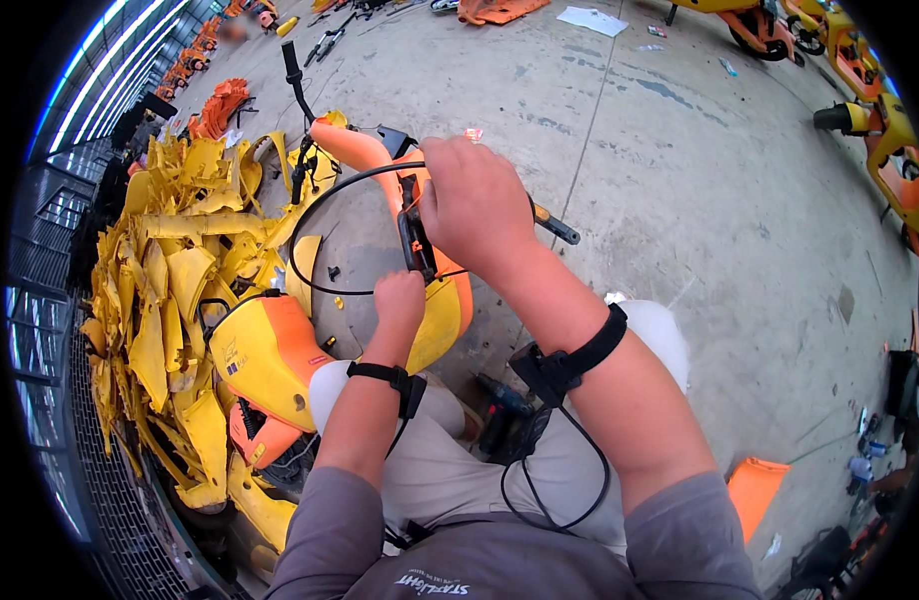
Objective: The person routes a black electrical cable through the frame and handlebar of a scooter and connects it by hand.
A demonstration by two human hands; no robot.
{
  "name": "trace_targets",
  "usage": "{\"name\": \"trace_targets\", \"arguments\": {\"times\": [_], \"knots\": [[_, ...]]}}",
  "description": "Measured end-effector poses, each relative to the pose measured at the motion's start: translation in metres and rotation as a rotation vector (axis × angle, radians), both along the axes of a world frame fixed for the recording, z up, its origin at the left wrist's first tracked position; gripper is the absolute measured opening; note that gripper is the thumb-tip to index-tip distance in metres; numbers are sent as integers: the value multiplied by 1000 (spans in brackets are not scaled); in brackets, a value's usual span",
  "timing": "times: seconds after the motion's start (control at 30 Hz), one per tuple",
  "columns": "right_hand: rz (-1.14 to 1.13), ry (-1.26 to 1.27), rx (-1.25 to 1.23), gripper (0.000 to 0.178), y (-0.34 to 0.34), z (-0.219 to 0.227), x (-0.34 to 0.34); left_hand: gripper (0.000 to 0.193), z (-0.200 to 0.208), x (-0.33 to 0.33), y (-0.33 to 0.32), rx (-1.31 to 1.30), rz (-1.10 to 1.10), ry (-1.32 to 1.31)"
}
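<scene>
Your right hand [475, 205] is clamped over the top of the orange-and-yellow scooter front assembly [425, 250] standing before your knees, while your left hand [400, 300] is closed around its lower part, beside the black cable [310, 215] that loops out to the left. You appear to be mid-dismantling, working the black fitting [417, 235] free; any further move calls for a firm hold on smooth, curved moulded plastic. The pile of yellow panels [180, 290] lies to your left on rough concrete.
</scene>
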State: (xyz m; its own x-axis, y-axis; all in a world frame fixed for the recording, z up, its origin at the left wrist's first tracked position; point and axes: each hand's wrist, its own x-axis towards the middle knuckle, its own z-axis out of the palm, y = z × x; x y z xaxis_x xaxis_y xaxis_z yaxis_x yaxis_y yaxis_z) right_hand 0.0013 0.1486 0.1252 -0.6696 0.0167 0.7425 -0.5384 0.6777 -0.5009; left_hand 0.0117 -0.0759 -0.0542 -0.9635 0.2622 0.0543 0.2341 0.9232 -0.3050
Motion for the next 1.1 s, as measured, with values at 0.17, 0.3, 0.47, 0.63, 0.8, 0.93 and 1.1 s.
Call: {"name": "trace_targets", "arguments": {"times": [0.17, 0.3, 0.47, 0.63, 0.8, 0.93, 1.1], "knots": [[7, 2, 4, 28, -1, 3, 1, 11, 0, -2, 2, 12, 46, -35], [31, -2, 11, 28, -1, 2, -3, 11, 0, -1, 3, 12, 19, -58], [26, 5, 5, 29, -1, 0, -6, 11, -2, -2, 4, 14, 21, -53], [13, 11, 10, 30, 1, 0, -4, 8, -2, -2, 5, 9, -7, -45], [34, -43, -2, 30, 7, 0, -3, 7, 0, -3, 7, 19, -21, -46], [6, -20, 15, 26, 8, -5, -6, 5, 1, 2, 5, 52, -21, -18], [-8, 19, 20, 28, 10, -4, -5, 13, 41, 16, 18, 294, -133, 60]]}}
